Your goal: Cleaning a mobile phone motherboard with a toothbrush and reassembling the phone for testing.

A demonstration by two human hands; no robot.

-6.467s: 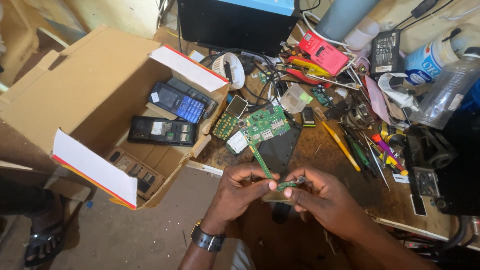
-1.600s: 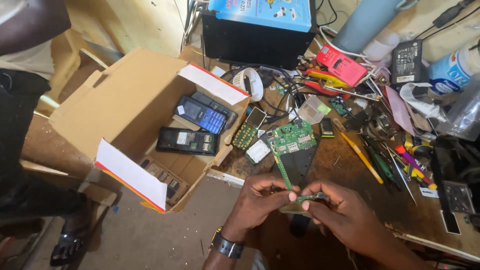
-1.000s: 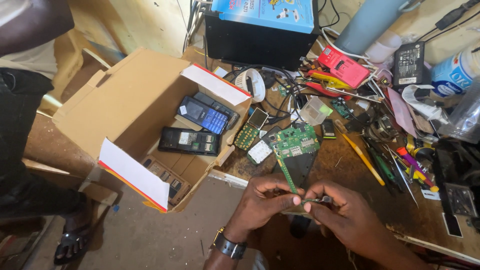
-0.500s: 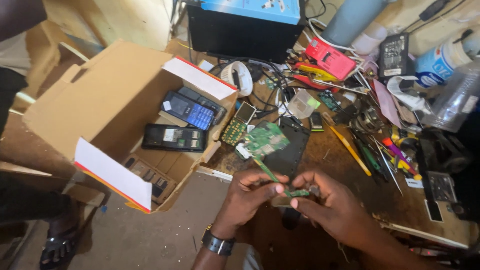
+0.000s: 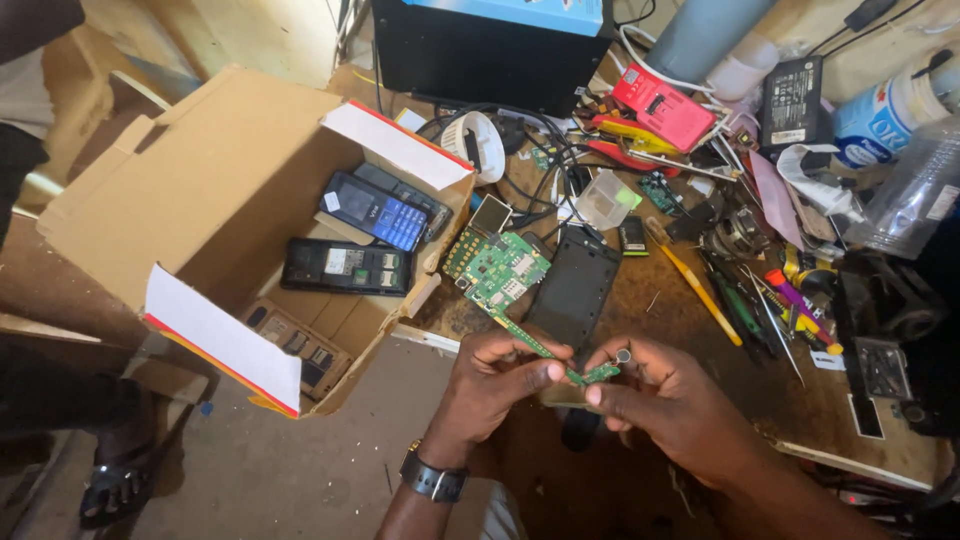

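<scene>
The green circuit board (image 5: 510, 290) is a long, narrow piece with a wider populated head, and it runs up and away from the fingers, its near end pinched at the tips of both hands. The left hand (image 5: 490, 390) closes thumb and forefinger on the strip just behind its end. The right hand (image 5: 665, 400) closes its fingertips on the very tip, with a small round part showing above its fingers (image 5: 622, 355).

Against half a second ago the grip reads the same and the board has barely shifted in the hands; mostly the view has steadied and moved closer. So the work looks to be fine handling at the board's end, in progress rather than finished.

Beyond the fingertips a black phone shell (image 5: 575, 290) lies on the wooden bench (image 5: 760, 400). Farther right of the hands are screwdrivers (image 5: 700, 285) and loose parts. To the left of the fingers stands an open cardboard box (image 5: 190, 210) with keypad phones (image 5: 375, 210) inside. Below the wrists is bare floor, and a second person's sandalled foot (image 5: 115, 485) is at far left.
</scene>
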